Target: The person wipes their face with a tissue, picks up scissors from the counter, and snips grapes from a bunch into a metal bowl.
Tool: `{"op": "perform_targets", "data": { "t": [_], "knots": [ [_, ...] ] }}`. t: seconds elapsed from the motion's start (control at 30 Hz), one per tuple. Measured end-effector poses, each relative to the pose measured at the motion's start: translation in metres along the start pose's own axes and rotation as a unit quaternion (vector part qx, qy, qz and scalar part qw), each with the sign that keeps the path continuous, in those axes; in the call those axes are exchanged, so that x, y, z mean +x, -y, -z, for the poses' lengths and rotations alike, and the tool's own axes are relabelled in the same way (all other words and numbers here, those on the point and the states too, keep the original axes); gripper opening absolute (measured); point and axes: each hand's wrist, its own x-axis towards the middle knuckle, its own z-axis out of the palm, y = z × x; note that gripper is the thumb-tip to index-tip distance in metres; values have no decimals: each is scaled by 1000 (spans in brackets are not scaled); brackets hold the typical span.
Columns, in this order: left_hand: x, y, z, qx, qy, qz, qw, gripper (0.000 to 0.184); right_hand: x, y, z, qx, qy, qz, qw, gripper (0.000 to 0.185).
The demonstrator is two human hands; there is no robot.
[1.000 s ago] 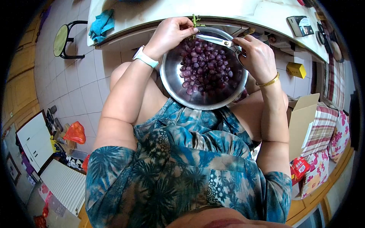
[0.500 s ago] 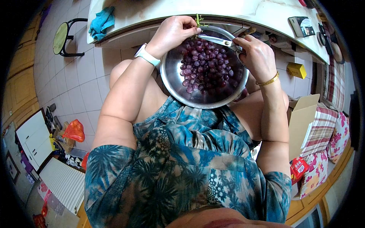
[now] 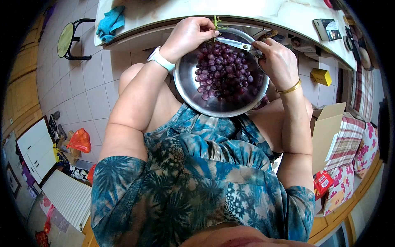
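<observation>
A wide metal bowl [image 3: 187,92] rests on my lap between my knees, with many loose purple grapes [image 3: 224,68] inside. At the bowl's far rim, my left hand [image 3: 193,35] is closed on a green grape stem [image 3: 217,24], pinched between thumb and fingers. My right hand [image 3: 276,57] is wrapped round the handles of a pair of scissors [image 3: 236,44]. The silver blades point left across the bowl, their tips close to my left fingertips. Whether the blades touch the stem I cannot tell. My left fingers partly hide the stem.
A pale marble-look table [image 3: 251,10] stands just beyond the bowl, bearing a teal cloth [image 3: 110,24] and a phone-like item [image 3: 327,29]. A round stool [image 3: 66,41] is at the left. On the right are a yellow box [image 3: 321,76] and an open cardboard box [image 3: 329,136].
Almost nothing differs. The scissors and both hands keep nearly the same position over the bowl, with only a tiny shift of the whole view.
</observation>
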Motion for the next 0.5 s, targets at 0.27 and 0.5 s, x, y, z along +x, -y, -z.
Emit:
{"op": "perform_targets", "data": {
  "t": [0.27,0.5],
  "knots": [
    [-1,-5,-1,18,12,13,1000,29,-1,-4,-5,11,-8,16,1000,32],
    [3,8,-1,12,-23,-8,1000,28,-5,-17,-7,8,49,-10,999,32]
  ]
}}
